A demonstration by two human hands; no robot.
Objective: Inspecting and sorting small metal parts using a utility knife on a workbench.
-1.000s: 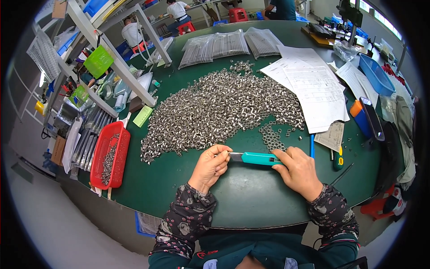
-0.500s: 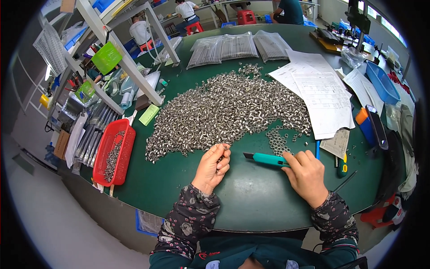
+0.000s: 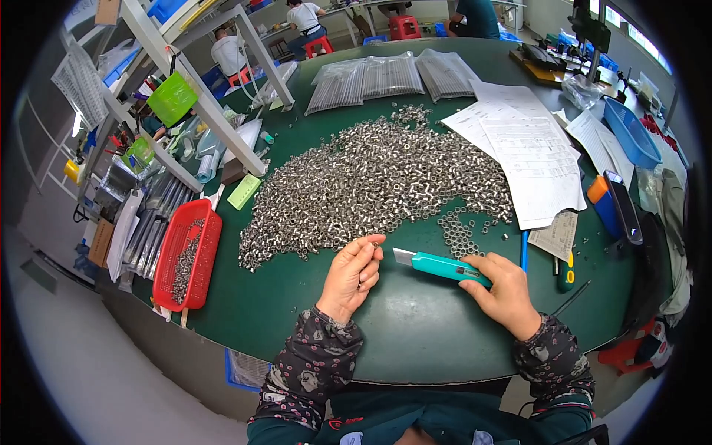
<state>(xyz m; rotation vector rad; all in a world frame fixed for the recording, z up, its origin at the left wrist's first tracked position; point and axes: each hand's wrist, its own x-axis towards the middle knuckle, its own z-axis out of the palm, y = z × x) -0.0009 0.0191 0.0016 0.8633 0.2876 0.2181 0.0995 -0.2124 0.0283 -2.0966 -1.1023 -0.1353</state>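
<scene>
Broadly, a smooth green table (image 3: 415, 326) carries a glittering heap of small metal sleeves (image 3: 371, 185) mid-table. Near its front edge, right hand (image 3: 504, 293) grip clamps a teal plastic utility knife (image 3: 443, 266); left hand (image 3: 352, 276) fingers loosely curled, empty.

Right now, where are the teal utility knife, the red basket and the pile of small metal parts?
teal utility knife (image 3: 445, 267), head view, middle of its handle.
red basket (image 3: 175, 245), head view, its left wall.
pile of small metal parts (image 3: 378, 182), head view, centre of the heap.
</scene>
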